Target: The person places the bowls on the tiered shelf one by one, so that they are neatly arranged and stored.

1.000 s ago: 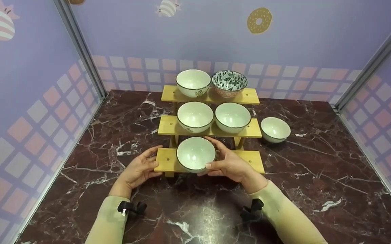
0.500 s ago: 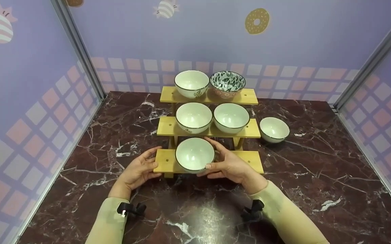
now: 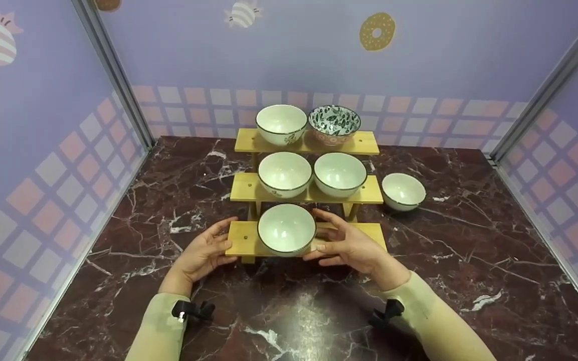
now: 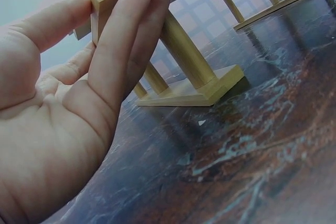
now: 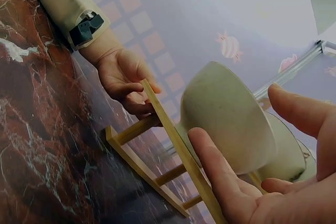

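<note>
A three-tier wooden display stand (image 3: pixel 242 244) occupies the middle of the table. On its lowest tier sits a pale, dark-rimmed bowl (image 3: pixel 286 229), upright. My left hand (image 3: pixel 203 258) grips the left end of that lowest board, its thumb at the end and two fingers (image 4: pixel 113 51) underneath, as the left wrist view shows. Just right of the bowl is my right hand (image 3: pixel 356 250), with fingers spread and a gap between thumb and bowl. In the right wrist view its thumb (image 5: pixel 296 106) stands clear of the bowl (image 5: pixel 228 121), and one finger reaches along the board.
The middle tier carries two pale bowls (image 3: pixel 284 174) (image 3: pixel 340 174). On the top tier are a white bowl (image 3: pixel 281 124) and a leaf-patterned bowl (image 3: pixel 334 124). Another white bowl (image 3: pixel 403 191) rests on the marbled table (image 3: pixel 449 301), right of the stand. Patterned walls (image 3: pixel 268 55) enclose the table.
My right hand has let go of the lowest bowl and moved a little to the right. The left hand keeps its grip on the stand, and the bowls stay in place.
</note>
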The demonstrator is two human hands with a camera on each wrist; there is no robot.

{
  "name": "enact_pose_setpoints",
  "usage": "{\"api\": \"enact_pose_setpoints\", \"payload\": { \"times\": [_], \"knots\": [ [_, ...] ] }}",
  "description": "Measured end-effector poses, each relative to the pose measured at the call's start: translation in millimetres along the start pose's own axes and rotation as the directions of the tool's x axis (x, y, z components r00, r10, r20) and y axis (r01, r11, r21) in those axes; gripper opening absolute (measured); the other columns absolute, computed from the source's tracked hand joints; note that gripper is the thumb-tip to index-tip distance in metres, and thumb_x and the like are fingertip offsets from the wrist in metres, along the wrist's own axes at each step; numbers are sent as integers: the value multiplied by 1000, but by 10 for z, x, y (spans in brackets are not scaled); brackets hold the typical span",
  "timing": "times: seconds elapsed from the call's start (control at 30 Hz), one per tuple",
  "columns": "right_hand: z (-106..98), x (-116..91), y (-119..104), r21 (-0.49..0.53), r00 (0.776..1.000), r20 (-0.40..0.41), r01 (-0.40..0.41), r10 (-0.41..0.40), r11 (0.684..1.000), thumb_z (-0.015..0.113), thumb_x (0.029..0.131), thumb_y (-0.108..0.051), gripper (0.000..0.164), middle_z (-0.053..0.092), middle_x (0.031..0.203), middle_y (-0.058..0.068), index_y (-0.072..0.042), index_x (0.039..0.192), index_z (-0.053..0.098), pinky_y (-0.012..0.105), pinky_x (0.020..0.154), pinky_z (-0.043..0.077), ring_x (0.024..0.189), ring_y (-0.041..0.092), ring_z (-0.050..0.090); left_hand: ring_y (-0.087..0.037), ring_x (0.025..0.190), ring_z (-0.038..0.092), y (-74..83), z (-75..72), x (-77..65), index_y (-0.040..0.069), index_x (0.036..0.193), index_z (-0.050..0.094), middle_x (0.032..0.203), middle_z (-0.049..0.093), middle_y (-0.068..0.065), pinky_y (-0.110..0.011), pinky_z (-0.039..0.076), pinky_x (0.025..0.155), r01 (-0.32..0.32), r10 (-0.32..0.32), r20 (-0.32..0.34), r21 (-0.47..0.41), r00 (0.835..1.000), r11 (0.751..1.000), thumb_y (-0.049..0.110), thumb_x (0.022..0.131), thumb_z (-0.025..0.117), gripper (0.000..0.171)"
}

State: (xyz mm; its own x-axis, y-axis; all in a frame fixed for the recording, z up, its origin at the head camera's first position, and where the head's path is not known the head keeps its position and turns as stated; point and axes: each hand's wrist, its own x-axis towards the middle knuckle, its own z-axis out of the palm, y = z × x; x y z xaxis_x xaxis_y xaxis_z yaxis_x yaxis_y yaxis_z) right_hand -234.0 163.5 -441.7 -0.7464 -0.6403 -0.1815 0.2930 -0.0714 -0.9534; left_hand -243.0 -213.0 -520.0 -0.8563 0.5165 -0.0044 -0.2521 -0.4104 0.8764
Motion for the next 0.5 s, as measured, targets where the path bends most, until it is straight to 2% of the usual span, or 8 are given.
{"api": "enact_pose_setpoints", "payload": {
  "times": [0.17,0.27,0.5],
  "knots": [
    [-70,-99,-5,-9,1000,-4,18,-18,1000,60,99,1,87,28,163,29,-18,166,9,27,78,64,105,25,75,-18,98,74,-1,-7,-10,5,164,13,128,65,-6,-29,65,83,-5,5,11,11,1000,1000,-5,105,48,69],
    [-116,-171,-17,-3,1000,2,29,-29,1000,63,99,-1,88,28,163,30,-17,166,9,27,80,64,106,25,75,-18,98,74,1,-2,-8,4,164,8,128,64,-6,-29,65,84,-5,5,16,7,1000,1000,-5,105,47,71],
    [-228,-358,-71,1,998,16,63,-63,998,61,100,0,87,23,163,35,-17,166,8,28,84,64,108,26,74,-18,99,75,3,-6,0,4,164,10,128,64,-7,-29,65,84,-8,9,27,-13,1000,1000,-6,104,48,71]
  ]
}}
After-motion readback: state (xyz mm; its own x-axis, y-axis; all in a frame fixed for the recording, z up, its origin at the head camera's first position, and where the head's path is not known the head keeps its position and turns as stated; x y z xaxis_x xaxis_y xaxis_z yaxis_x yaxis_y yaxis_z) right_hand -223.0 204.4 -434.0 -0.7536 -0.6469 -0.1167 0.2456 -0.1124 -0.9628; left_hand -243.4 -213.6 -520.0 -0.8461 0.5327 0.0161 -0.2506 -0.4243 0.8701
